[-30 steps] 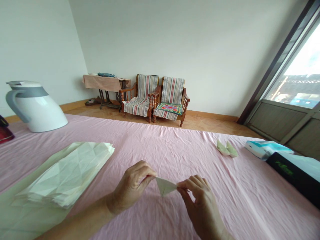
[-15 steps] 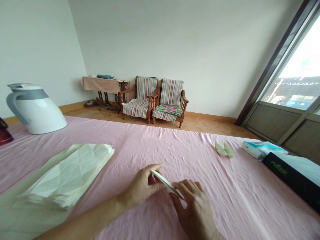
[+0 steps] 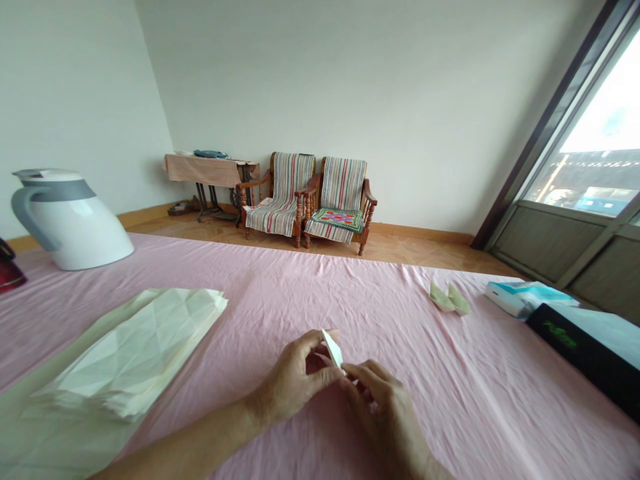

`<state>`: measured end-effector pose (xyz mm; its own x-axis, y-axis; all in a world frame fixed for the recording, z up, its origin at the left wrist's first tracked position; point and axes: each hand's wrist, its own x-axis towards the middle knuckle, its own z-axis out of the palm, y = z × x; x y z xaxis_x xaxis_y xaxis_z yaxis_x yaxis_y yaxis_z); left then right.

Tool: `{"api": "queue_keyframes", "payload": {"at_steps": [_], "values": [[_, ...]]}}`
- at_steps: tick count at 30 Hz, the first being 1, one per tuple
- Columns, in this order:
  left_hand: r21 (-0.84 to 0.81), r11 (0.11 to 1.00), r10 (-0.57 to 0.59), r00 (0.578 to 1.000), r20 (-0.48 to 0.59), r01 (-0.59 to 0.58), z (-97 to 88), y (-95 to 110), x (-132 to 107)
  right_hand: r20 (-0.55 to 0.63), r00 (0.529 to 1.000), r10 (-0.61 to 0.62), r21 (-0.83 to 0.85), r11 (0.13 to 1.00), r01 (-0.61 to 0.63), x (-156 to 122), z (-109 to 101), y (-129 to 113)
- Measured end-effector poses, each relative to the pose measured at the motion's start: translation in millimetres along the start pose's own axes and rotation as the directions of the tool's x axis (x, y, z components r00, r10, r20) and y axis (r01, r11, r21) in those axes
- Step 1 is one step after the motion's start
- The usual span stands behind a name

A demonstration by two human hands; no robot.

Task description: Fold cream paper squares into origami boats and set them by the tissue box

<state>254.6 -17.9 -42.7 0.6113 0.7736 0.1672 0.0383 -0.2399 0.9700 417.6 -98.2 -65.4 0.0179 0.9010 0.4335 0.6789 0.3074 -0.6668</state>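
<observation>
A small folded piece of white paper [image 3: 333, 349] is pinched between my two hands, above the pink cloth. My left hand [image 3: 293, 373] grips its left side with thumb and fingers. At its lower right end, my right hand [image 3: 383, 403] pinches it, and those fingers hide part of the paper. To the left lies a stack of creased pale paper sheets [image 3: 137, 347] on a larger sheet. A folded paper shape with two raised points [image 3: 449, 300] stands on the cloth to the right.
A white and grey jug [image 3: 93, 227] stands at the left, near a dark red object [image 3: 9, 275]. At the right are a blue-and-white tissue pack [image 3: 525, 297] and a black box [image 3: 575, 343]. Two wooden chairs [image 3: 305, 200] stand beyond the pink-covered table [image 3: 350, 293].
The folded paper has turned to a steeper angle, showing more of its face. My right hand's fingers have come closer to my left thumb.
</observation>
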Motion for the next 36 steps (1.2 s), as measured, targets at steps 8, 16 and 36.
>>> {"api": "queue_keyframes", "payload": {"at_steps": [8,16,36], "values": [[0.095,0.995,0.007,1.0,-0.025,-0.004,1.5,-1,1,-0.027,0.999,0.044,0.033,0.999,-0.043,0,3,5],[0.229,0.959,0.167,0.986,0.024,-0.168,3.2,5,0,-0.175,0.984,0.027,-0.134,0.99,-0.051,3,0,14],[0.481,0.803,0.412,0.911,-0.023,-0.351,20.0,8,-17,-0.266,0.954,-0.142,-0.32,0.946,0.051,10,-7,-12]]}}
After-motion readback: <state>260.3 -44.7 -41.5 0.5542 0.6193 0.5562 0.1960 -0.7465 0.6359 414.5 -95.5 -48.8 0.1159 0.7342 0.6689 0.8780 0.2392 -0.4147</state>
